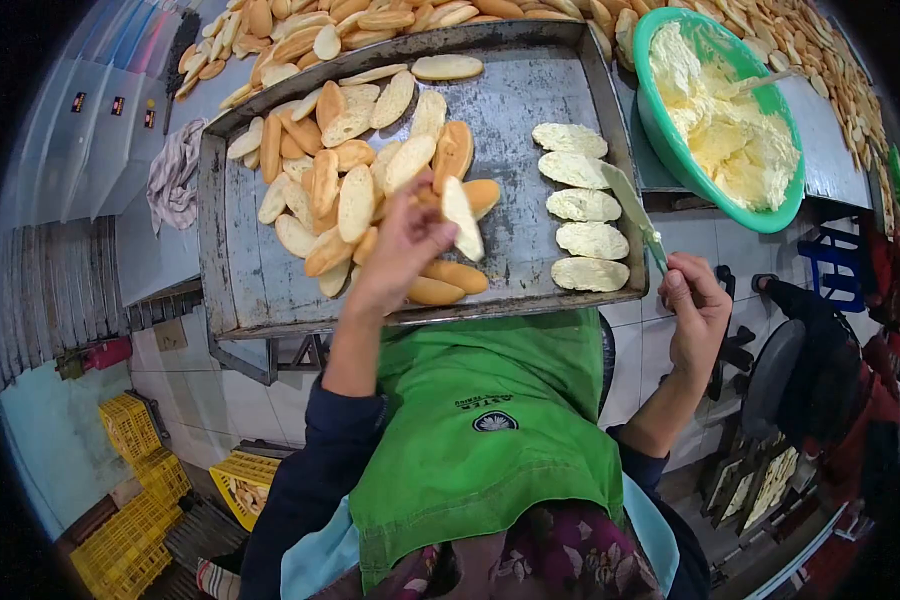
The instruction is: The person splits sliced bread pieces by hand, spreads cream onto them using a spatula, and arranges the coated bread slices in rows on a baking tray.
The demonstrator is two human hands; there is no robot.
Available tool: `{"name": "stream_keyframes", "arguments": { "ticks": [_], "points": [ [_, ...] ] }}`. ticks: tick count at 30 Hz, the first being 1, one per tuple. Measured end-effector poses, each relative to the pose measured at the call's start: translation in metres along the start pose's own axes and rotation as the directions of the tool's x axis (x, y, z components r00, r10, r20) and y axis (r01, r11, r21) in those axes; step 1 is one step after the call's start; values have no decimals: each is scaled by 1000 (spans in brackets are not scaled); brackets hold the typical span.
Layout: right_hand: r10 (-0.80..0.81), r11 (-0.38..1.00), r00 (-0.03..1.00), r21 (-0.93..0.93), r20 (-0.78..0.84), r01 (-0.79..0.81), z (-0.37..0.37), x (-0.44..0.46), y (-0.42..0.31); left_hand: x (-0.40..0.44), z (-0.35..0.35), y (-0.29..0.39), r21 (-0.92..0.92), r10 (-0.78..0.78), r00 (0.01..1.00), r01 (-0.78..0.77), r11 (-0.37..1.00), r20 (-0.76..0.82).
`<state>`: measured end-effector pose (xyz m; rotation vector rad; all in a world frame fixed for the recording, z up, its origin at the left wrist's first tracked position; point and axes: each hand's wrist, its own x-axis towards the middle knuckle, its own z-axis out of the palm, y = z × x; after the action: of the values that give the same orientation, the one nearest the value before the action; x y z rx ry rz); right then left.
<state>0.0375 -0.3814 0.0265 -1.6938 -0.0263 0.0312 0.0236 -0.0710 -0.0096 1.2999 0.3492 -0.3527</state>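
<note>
My left hand (407, 245) reaches into a pile of bread slices on the metal tray (530, 308). Its thumb and fingers, slightly blurred, close on the edge of a pale bread slice (461, 219). My right hand (697, 308) grips a spreading knife (627, 200) by its green handle. The cream-smeared blade lies over the right end of a column of coated slices, close to the second one (573, 169). Several oval slices there carry pale yellow cream, including the front one (590, 274). Uncoated slices (355, 203) fill the tray's left half.
A green bowl (650, 110) of yellow cream (720, 120) stands beyond the tray's right side. More bread (370, 20) is heaped behind the tray. A cloth (177, 175) and clear plastic bins (100, 120) are at left; yellow crates (130, 425) stand on the floor.
</note>
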Motion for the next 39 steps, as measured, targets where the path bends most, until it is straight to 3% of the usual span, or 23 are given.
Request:
{"name": "stream_keyframes", "arguments": {
  "ticks": [1, 3, 6, 7, 9, 11, 13, 17, 19, 23, 27, 30, 32, 34, 36, 37, 38, 39],
  "points": [
    [1, 1000, 1000, 4, 2, -1, -1, 0, 2, 0, -8, 7, 99, 98, 993, -92, 991, -58],
    [45, 998, 997, -28, -57, -47, -3, -1, 4, 0, -10, 22, 115, 111, 994, -111, 987, 4],
    [41, 999, 996, -28, -80, -43, -1, 0, 4, 10, 2, 25, 460, -32, 939, -137, 877, 341],
    [40, 999, 996, -27, -82, -42, 0, 0, 3, 17, 7, 23, 462, -31, 939, -139, 876, 342],
    [15, 999, 997, -30, -76, -17, 0, 0, 1, 33, 18, 17, 565, -195, 800, -206, 799, 567],
    [1, 999, 997, -38, -78, -4, -3, -1, 0, 44, 25, 13, 610, -243, 759, -245, 753, 604],
    [-11, 999, 997, -45, -73, 8, -6, -3, 0, 50, 29, 11, 645, -368, 702, -170, 745, 610],
    [15, 998, 996, -56, -94, -20, -9, -5, 3, 59, 32, 6, 725, -351, 732, -275, 632, 584],
    [11, 998, 996, -56, -88, -16, -7, -4, 3, 64, 37, -2, 754, -277, 754, -406, 516, 595],
    [16, 998, 996, -59, -88, -21, -4, -4, 0, 63, 44, -12, 724, -216, 753, -447, 525, 621],
    [3, 999, 997, -42, -71, -6, -3, -3, 4, 56, 44, -1, 788, -214, 798, -442, 429, 564],
    [-18, 995, 998, -100, -66, 11, -8, -2, -1, 52, 33, 15, 794, 176, 882, -470, 385, 437],
    [-45, 972, 997, -234, -59, 30, -22, 2, -16, 58, 16, 38, 889, 365, 857, -437, 140, 364],
    [-168, 892, 978, -441, -122, 98, -44, 16, -33, 64, 0, 50, 950, 568, 763, -280, -140, 308],
    [-358, 671, 924, -725, -132, 156, -60, 36, -57, 67, -19, 50, 975, 583, 784, -138, -174, 215],
    [-439, 512, 892, -845, -104, 153, -66, 47, -68, 66, -18, 54, 970, 587, 773, -166, -177, 240],
    [-450, 503, 885, -853, -120, 140, -71, 59, -73, 63, -17, 59, 986, 495, 853, -130, -102, 164],
    [-454, 331, 890, -935, -40, 127, -75, 71, -77, 61, -18, 63, 996, 387, 918, -79, -35, 87]
  ]
}}
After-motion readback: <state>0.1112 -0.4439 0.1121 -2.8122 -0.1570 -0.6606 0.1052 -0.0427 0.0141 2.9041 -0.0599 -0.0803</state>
